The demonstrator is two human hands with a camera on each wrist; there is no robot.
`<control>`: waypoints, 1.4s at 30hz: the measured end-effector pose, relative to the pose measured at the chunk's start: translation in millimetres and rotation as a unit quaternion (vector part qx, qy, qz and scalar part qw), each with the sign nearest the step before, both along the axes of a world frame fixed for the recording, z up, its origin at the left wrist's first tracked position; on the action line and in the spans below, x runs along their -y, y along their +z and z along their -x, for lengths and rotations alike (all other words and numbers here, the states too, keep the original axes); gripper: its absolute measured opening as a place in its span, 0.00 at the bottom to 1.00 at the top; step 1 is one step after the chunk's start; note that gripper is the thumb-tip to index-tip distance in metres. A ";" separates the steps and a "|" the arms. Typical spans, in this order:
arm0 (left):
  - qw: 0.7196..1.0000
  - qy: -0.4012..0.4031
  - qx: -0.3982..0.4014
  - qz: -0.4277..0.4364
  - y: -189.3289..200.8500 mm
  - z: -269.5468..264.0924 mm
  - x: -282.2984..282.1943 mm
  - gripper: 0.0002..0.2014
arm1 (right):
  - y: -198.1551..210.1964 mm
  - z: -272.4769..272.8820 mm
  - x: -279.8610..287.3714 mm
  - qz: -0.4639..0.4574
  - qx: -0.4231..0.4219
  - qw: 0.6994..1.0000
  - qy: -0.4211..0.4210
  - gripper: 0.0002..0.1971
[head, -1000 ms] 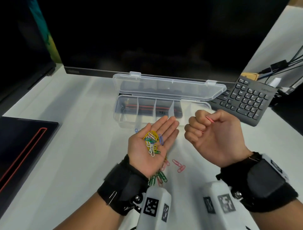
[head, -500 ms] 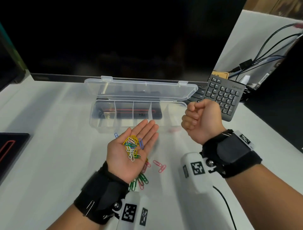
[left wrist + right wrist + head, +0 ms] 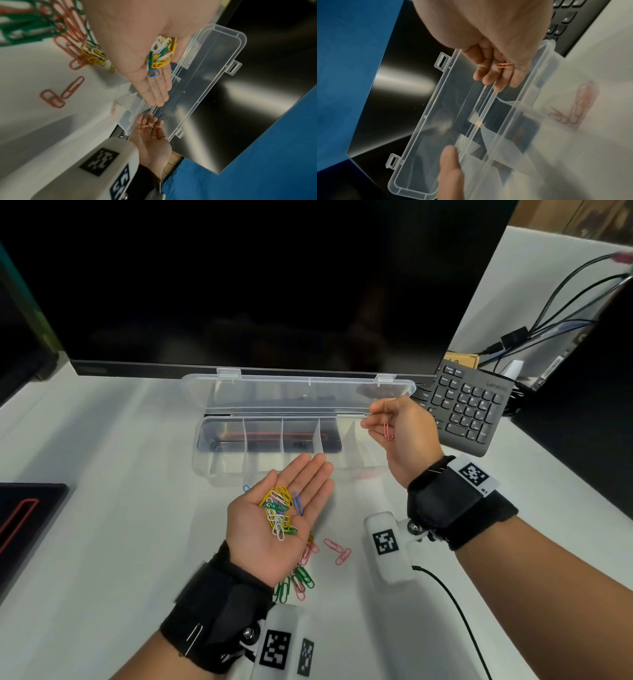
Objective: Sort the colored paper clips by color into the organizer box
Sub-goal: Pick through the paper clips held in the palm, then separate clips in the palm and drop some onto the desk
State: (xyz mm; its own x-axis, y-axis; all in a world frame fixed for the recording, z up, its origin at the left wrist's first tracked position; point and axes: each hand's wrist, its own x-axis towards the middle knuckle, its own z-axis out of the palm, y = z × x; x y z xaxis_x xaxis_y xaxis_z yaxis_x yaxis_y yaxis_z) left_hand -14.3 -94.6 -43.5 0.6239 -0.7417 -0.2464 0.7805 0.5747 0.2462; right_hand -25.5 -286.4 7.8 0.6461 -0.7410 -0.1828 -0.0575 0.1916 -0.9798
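My left hand (image 3: 308,481) lies palm up and flat in front of the clear organizer box (image 3: 239,474), carrying a heap of yellow, white, green and blue paper clips (image 3: 279,513). My right hand (image 3: 376,419) hovers over the box's rightmost compartment with its fingers loosened. A pink clip (image 3: 388,432) lies against those fingers, and the thumb is off it. In the right wrist view several pink clips (image 3: 573,115) lie in that end compartment. The other compartments show no clips.
Loose pink clips (image 3: 337,551) and green clips (image 3: 298,580) lie on the white table under my left wrist, and a blue clip (image 3: 246,488) by the box. The open lid leans toward a dark monitor (image 3: 274,285). A keyboard (image 3: 469,409) sits right, a dark pad (image 3: 20,525) left.
My right hand went from a closed fist beside the left palm to above the box's right end and uncurled its fingers. The left hand stayed palm up with its clips.
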 end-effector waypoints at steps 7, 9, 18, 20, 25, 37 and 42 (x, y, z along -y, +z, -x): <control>1.000 0.001 0.002 0.008 -1.3 -0.3 0.5 0.24 | 5.0 5.9 -6.2 0.019 -0.004 1.000 0.016 0.14; 1.000 0.003 0.001 0.010 -1.6 -0.6 0.7 0.24 | 7.4 7.3 -8.9 0.018 -0.004 1.000 0.019 0.14; 1.000 -0.001 -0.004 -0.011 1.3 -0.6 2.6 0.22 | 30.9 30.7 -45.4 0.185 -0.028 0.965 0.183 0.12; 1.000 0.002 -0.004 -0.012 0.7 -1.3 3.0 0.23 | 33.5 38.5 -59.4 0.285 -0.072 0.913 0.283 0.12; 0.999 -0.004 0.008 -0.043 -2.2 -1.0 1.5 0.24 | 26.1 42.5 -79.5 0.457 -0.151 0.809 0.337 0.04; 0.997 -0.003 -0.030 -0.077 -4.1 -0.5 1.5 0.22 | 12.4 39.6 -95.3 0.557 -0.183 0.753 0.299 0.11; 0.999 -0.004 0.006 -0.048 -4.5 -0.4 1.7 0.23 | 10.3 41.0 -90.8 0.448 -0.142 0.832 0.294 0.06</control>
